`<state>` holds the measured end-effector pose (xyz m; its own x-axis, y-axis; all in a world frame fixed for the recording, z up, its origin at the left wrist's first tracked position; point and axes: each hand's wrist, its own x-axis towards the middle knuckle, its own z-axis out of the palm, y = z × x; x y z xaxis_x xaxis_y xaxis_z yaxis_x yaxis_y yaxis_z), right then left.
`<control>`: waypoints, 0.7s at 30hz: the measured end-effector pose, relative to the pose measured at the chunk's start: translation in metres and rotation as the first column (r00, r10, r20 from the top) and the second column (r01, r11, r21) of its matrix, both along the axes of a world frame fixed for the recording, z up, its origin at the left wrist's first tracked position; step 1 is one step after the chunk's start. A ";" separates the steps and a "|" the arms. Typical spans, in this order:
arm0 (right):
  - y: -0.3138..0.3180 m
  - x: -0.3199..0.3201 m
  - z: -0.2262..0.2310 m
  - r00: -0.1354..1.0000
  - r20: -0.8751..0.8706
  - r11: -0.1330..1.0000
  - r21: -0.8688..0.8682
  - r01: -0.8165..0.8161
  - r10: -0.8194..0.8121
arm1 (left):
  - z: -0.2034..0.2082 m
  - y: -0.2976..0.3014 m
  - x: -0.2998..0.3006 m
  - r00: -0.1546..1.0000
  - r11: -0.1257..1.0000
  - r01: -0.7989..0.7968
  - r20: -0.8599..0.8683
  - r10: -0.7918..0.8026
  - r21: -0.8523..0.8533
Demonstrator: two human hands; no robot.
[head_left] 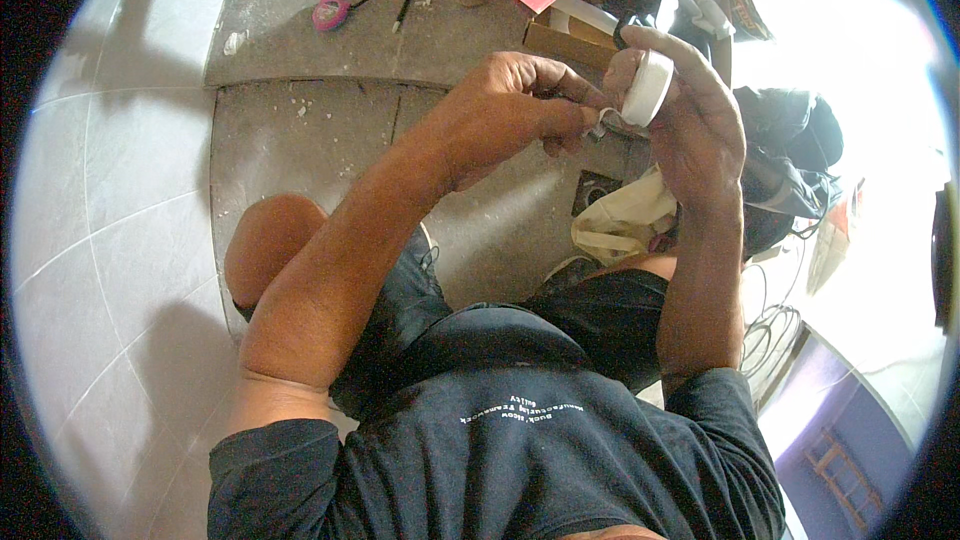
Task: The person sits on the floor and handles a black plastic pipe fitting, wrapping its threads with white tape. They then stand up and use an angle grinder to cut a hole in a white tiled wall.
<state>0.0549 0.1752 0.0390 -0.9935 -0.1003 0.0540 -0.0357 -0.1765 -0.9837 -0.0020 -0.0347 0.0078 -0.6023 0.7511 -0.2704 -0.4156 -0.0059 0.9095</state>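
Up in front of me, right of the middle, my right hand [695,125] is closed around a white roll of tape [650,88], held edge-on with fingers curled over its far side. My left hand [525,105] reaches in from the left, its thumb and forefinger pinched together beside the roll. At those fingertips shows a crumpled whitish strip [605,124], which seems to run to the roll. The palm of the right hand hides part of the roll.
A pink tape measure [330,13] and a black marker-like stick [408,2] lie on the grey floor slab [300,130]. Beyond my hands stands a cardboard box [570,43] of mixed items. A cream cloth bag [625,218], dark bags [790,155] and loose cables [770,335] lie to the right.
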 end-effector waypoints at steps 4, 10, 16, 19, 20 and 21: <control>-0.001 0.000 -0.004 0.996 -0.002 0.996 0.018 0.085 -0.085 | 0.002 0.002 0.001 0.999 1.000 -0.021 -0.025 0.021 -0.006; 0.002 -0.001 -0.009 0.993 0.042 0.993 0.011 0.114 -0.114 | 0.003 -0.001 0.002 0.998 0.998 -0.043 -0.047 0.041 -0.047; 0.001 -0.004 -0.011 0.971 0.104 0.977 0.018 0.214 -0.215 | 0.003 0.001 0.003 0.993 0.995 -0.081 -0.086 0.086 0.059; 0.002 -0.005 -0.019 0.970 0.094 0.971 -0.056 0.231 -0.226 | 0.005 0.002 0.006 0.986 0.977 -0.137 -0.072 0.150 0.163; 0.001 -0.005 -0.021 0.970 0.093 0.969 -0.091 0.231 -0.223 | 0.006 0.003 0.007 0.982 0.966 -0.161 -0.063 0.177 0.202; 0.001 -0.005 -0.021 0.962 0.117 0.965 -0.060 0.255 -0.246 | 0.009 0.002 0.006 0.984 0.970 -0.154 -0.062 0.169 0.190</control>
<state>0.0495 0.1757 0.0178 -0.9866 0.1528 -0.0572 0.0178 -0.2476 -0.9687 0.0042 -0.0329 0.0171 -0.7333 0.6747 -0.0844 -0.3239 -0.2375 0.9158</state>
